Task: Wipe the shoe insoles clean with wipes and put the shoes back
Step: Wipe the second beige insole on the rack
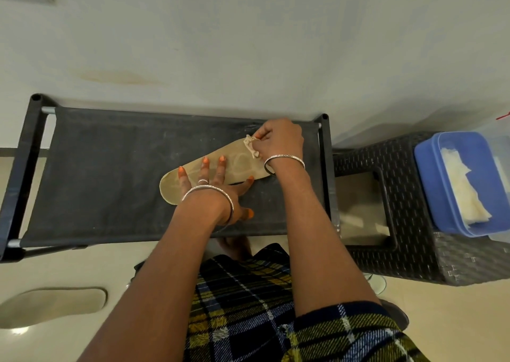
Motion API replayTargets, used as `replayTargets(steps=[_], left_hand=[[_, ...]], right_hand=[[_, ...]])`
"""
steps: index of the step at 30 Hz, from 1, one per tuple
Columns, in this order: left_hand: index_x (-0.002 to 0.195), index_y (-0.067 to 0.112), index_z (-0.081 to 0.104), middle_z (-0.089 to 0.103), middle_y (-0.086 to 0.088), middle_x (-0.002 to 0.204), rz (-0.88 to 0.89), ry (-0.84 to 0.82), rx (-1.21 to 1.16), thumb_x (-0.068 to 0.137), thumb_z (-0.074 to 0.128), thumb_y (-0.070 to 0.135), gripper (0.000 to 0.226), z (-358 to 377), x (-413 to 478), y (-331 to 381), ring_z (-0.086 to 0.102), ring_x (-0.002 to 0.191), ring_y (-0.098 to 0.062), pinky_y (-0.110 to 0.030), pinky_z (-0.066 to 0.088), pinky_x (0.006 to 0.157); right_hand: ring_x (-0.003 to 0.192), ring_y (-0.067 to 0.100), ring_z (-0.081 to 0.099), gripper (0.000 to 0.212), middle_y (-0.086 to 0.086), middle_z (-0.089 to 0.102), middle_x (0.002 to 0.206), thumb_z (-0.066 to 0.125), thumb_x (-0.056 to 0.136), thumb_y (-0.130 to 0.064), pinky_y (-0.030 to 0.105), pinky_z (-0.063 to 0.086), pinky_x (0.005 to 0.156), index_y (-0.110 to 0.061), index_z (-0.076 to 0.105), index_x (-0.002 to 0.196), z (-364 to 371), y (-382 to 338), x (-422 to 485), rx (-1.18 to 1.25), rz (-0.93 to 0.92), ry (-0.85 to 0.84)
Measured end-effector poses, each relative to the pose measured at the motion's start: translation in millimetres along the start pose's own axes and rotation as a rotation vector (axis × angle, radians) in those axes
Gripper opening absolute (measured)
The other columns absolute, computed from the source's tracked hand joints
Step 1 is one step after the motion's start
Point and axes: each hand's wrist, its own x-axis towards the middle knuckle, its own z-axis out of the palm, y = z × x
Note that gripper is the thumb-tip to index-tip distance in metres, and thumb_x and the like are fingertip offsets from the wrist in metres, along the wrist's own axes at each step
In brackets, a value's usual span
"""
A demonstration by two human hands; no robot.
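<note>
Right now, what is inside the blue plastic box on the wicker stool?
The blue plastic box holds a pile of white wipes. Whatever lies beneath the pile is covered.

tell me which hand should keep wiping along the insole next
Right. The right hand already pinches the wipe at one end of the insole on the rack; the left hand lies flat with fingers spread, pinning it.

The left hand (212, 185) covered the insole's (218, 165) middle, and the right hand (278, 140) hid most of the wipe (251, 147). A second insole (52, 306) on the floor got cut off at the left edge, pretty blurry too. The blue container (447, 185) ran off the right edge.
</note>
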Motion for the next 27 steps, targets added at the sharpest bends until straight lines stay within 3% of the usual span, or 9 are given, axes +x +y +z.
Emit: replayTargets(steps=[3,6,8,14,17,20,22,27], left_hand=[[0.144,0.057,-0.011,-0.038,0.000,0.153,0.004,-0.005,-0.001,0.089,0.038,0.071,0.075,-0.7,-0.8,-0.2,-0.032,0.142,-0.033,-0.073,-0.013,0.106],[0.144,0.059,-0.012,-0.038,0.001,0.154,0.006,-0.002,-0.014,0.089,0.040,0.070,0.076,-0.6,-0.6,-1.4,-0.033,0.141,-0.032,-0.073,-0.013,0.106],[0.144,0.059,-0.011,-0.037,0.000,0.154,0.003,-0.001,-0.021,0.089,0.041,0.070,0.076,-0.9,-0.3,-0.3,-0.033,0.141,-0.032,-0.072,-0.014,0.105],[0.144,0.058,-0.010,-0.037,0.000,0.154,-0.004,-0.008,-0.010,0.089,0.039,0.071,0.075,-1.8,-1.2,0.9,-0.031,0.142,-0.032,-0.072,-0.012,0.106],[0.144,0.058,-0.010,-0.037,0.001,0.154,0.000,-0.014,-0.015,0.089,0.039,0.070,0.075,-2.5,-1.2,-0.2,-0.031,0.142,-0.032,-0.073,-0.012,0.106],[0.144,0.058,-0.011,-0.037,0.001,0.154,0.003,-0.014,-0.014,0.090,0.039,0.070,0.075,-3.0,-1.5,0.0,-0.032,0.142,-0.032,-0.073,-0.012,0.106],[0.144,0.058,-0.012,-0.037,0.001,0.154,0.002,-0.014,-0.012,0.090,0.039,0.070,0.076,-2.6,-1.4,0.0,-0.032,0.141,-0.032,-0.072,-0.012,0.106],[0.144,0.058,-0.011,-0.037,0.000,0.154,-0.004,-0.013,-0.006,0.089,0.039,0.071,0.075,-2.3,-1.2,1.3,-0.032,0.142,-0.032,-0.072,-0.012,0.106]], right_hand=[[0.088,0.021,0.070,0.006,0.002,0.075,0.090,0.077,0.079,-0.019,0.031,0.056,0.081,-0.019,0.076,0.086,0.2,2.4,4.7,-0.094,0.006,-0.040],[0.095,0.028,0.068,0.031,0.008,0.069,0.104,0.079,0.075,-0.017,0.032,0.057,0.077,-0.013,0.070,0.105,1.3,5.6,6.1,-0.362,0.105,-0.218],[0.094,0.028,0.068,0.037,0.008,0.069,0.105,0.083,0.071,-0.017,0.032,0.057,0.078,-0.013,0.070,0.106,2.1,6.4,6.0,-0.375,0.105,-0.252],[0.087,0.018,0.070,0.005,0.000,0.076,0.088,0.080,0.078,-0.019,0.027,0.054,0.084,-0.020,0.078,0.083,0.2,-2.4,0.0,-0.042,-0.049,-0.033],[0.088,0.020,0.069,0.007,0.001,0.075,0.090,0.080,0.078,-0.019,0.026,0.053,0.083,-0.018,0.077,0.084,-1.2,0.0,3.0,-0.110,-0.030,-0.079],[0.091,0.026,0.067,0.033,0.006,0.069,0.101,0.082,0.070,-0.020,0.031,0.056,0.075,-0.014,0.071,0.101,1.8,5.5,7.2,-0.309,0.114,-0.190],[0.093,0.028,0.067,0.040,0.007,0.069,0.104,0.084,0.068,-0.019,0.030,0.054,0.070,-0.013,0.069,0.105,5.2,7.4,7.5,-0.350,0.112,-0.230],[0.091,0.023,0.068,0.009,0.004,0.073,0.097,0.076,0.078,-0.017,0.032,0.057,0.083,-0.021,0.076,0.087,7.3,1.3,7.4,-0.082,0.056,-0.013]])
